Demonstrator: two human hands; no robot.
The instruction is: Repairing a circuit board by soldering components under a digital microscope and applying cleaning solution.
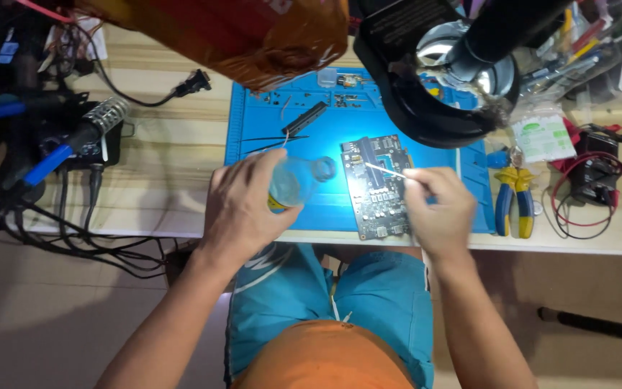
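Above the blue mat (253, 122), an orange bag (253, 36) and a black magnifier lamp (433, 79) hid the mat's far edge. The left hand (242, 209) had its fingers wrapped around a small clear bottle (300, 180), covering its base. The right hand (440, 202) pinched a thin white swab (386, 171), tip on the circuit board (379, 187) lying on the mat, atop the desk (167, 187).

Light strongest mid-bench, on blue mat (253, 115); glare off magnifier lamp lens (444, 50) at far right. Near floor dim, left far corner dark. Orange bag (232, 29) blurred, close to cam. Slight softness overall.
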